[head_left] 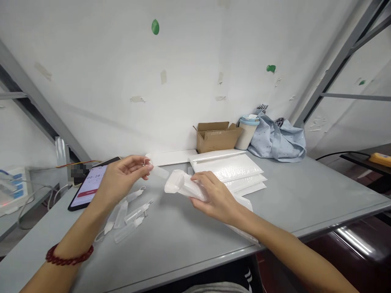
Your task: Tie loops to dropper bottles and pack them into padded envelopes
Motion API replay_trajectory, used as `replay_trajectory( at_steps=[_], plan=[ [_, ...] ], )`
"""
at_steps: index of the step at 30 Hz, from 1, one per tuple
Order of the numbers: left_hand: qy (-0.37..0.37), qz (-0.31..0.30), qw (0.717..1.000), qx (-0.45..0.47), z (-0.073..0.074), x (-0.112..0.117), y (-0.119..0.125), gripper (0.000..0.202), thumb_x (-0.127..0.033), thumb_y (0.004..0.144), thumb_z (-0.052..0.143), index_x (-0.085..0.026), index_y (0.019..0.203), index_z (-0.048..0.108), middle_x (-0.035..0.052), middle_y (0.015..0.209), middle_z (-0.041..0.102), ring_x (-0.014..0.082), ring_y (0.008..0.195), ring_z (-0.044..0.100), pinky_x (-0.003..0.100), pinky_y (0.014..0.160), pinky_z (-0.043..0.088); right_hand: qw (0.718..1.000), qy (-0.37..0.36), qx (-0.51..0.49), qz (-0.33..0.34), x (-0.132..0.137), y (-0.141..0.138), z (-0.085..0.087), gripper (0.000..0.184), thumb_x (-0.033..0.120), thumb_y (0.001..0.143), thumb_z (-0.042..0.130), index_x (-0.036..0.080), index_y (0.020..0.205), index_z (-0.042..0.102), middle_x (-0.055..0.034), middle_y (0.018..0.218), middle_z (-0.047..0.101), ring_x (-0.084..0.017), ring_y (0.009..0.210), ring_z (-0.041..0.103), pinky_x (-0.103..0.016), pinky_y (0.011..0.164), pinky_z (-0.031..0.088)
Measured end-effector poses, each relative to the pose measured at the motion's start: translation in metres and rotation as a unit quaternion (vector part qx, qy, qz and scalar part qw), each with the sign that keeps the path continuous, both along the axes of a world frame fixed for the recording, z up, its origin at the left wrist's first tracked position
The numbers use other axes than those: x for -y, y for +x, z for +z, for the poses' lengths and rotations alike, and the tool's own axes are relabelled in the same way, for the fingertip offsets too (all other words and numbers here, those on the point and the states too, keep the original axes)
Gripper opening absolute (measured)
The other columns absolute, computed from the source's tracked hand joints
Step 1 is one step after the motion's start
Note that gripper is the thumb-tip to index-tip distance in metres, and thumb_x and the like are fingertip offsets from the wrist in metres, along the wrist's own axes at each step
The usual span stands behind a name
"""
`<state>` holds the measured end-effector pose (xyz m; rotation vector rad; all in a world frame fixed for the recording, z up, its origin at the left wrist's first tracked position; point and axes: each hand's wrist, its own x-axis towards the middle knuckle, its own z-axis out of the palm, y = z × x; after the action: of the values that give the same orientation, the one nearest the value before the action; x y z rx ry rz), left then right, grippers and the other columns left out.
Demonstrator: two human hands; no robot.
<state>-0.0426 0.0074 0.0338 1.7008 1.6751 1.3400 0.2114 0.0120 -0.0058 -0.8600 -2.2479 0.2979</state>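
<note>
My left hand point(130, 173) pinches a small translucent plastic bottle point(160, 172) by its capped end, with the body pointing right. Just beside the bottle's free end is the open mouth of a white bubble mailer point(180, 182). My right hand point(214, 195) grips this mailer around its upper part, squeezing it so the mouth bulges; the rest trails under my right wrist. Several similar bottles point(130, 231) with white caps lie loose on the table below my left hand. A stack of white bubble mailers point(227, 167) lies behind my right hand.
On the grey table point(293, 191), a phone point(88, 187) showing a timer lies at left. Along the wall stand an open cardboard box point(216, 140), a lidded cup point(246, 132) and a light-blue cloth bag point(277, 138). A power strip point(15, 191) with cables is far left.
</note>
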Motion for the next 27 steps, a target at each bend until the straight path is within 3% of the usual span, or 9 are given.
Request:
replay_trajectory(
  at_steps=[3,7,10,13,16,19,23,27],
  plan=[
    [0.029,-0.034,0.994,0.104,0.004,0.005,0.01,0.025,-0.037,0.067,0.074,-0.02,0.081,0.063,0.0021,0.081,0.068,0.0151,0.062,0.062,0.03,0.062,0.054,1.0,-0.003,0.003,-0.003,0.0,0.0,0.0,0.036,0.019,0.075,0.062,0.022,0.107,0.047,-0.0086,0.106,0.058,-0.024,0.097,0.054,-0.042,0.08,0.049],
    [-0.046,-0.098,0.987,0.119,-0.008,0.008,0.029,0.022,-0.034,0.064,0.076,-0.019,0.073,0.063,0.0026,0.079,0.07,0.0171,0.066,0.064,0.03,0.062,0.054,1.0,-0.007,-0.002,0.001,0.0,0.0,-0.001,0.037,0.017,0.074,0.062,0.021,0.107,0.047,-0.009,0.106,0.058,-0.024,0.097,0.054,-0.042,0.081,0.049],
    [-0.096,-0.124,0.986,0.061,-0.021,0.008,0.04,0.019,-0.038,0.068,0.072,-0.021,0.071,0.067,0.0018,0.075,0.07,0.0179,0.067,0.063,0.031,0.064,0.051,1.0,-0.004,0.0,0.005,-0.001,-0.001,-0.002,0.037,0.015,0.073,0.061,0.021,0.107,0.047,-0.009,0.106,0.058,-0.024,0.097,0.054,-0.041,0.081,0.049],
    [-0.066,-0.105,0.991,-0.043,-0.032,0.006,0.044,0.017,-0.041,0.07,0.068,-0.024,0.07,0.072,0.0019,0.075,0.068,0.0204,0.076,0.058,0.035,0.072,0.048,1.0,-0.003,0.01,0.008,-0.001,-0.001,-0.004,0.037,0.015,0.073,0.061,0.019,0.107,0.047,-0.0095,0.106,0.058,-0.023,0.097,0.053,-0.041,0.08,0.049],
    [-0.034,-0.075,0.991,-0.102,-0.039,0.005,0.044,0.018,-0.044,0.07,0.067,-0.028,0.07,0.074,0.0034,0.091,0.064,0.0249,0.095,0.051,0.041,0.087,0.044,1.0,0.0,0.015,0.012,-0.001,-0.002,-0.005,0.037,0.016,0.074,0.061,0.018,0.108,0.047,-0.0103,0.106,0.058,-0.024,0.097,0.053,-0.041,0.08,0.049],
    [-0.06,-0.05,0.989,-0.129,-0.038,0.007,0.044,0.024,-0.049,0.072,0.063,-0.029,0.074,0.076,0.0048,0.111,0.057,0.0301,0.113,0.04,0.046,0.095,0.039,1.0,0.004,0.01,0.013,-0.001,-0.002,-0.005,0.037,0.016,0.075,0.061,0.018,0.109,0.047,-0.0105,0.106,0.058,-0.023,0.098,0.053,-0.04,0.08,0.049],
    [-0.118,-0.152,0.969,-0.155,-0.033,0.011,0.045,0.023,-0.041,0.076,0.057,-0.028,0.068,0.074,0.0016,0.126,0.054,0.0309,0.125,0.035,0.044,0.1,0.036,1.0,-0.011,0.013,0.019,0.001,-0.002,-0.004,0.04,0.015,0.073,0.062,0.019,0.11,0.047,-0.0092,0.106,0.058,-0.023,0.097,0.053,-0.039,0.08,0.049],
    [-0.142,-0.269,0.939,-0.163,-0.028,0.012,0.045,0.031,-0.033,0.08,0.051,-0.024,0.055,0.067,0.0022,0.098,0.069,0.0283,0.13,0.035,0.036,0.101,0.036,0.998,-0.011,0.026,0.052,0.004,-0.003,-0.003,0.042,0.015,0.073,0.062,0.02,0.111,0.047,-0.009,0.108,0.057,-0.023,0.098,0.053,-0.04,0.081,0.049]
  ],
)
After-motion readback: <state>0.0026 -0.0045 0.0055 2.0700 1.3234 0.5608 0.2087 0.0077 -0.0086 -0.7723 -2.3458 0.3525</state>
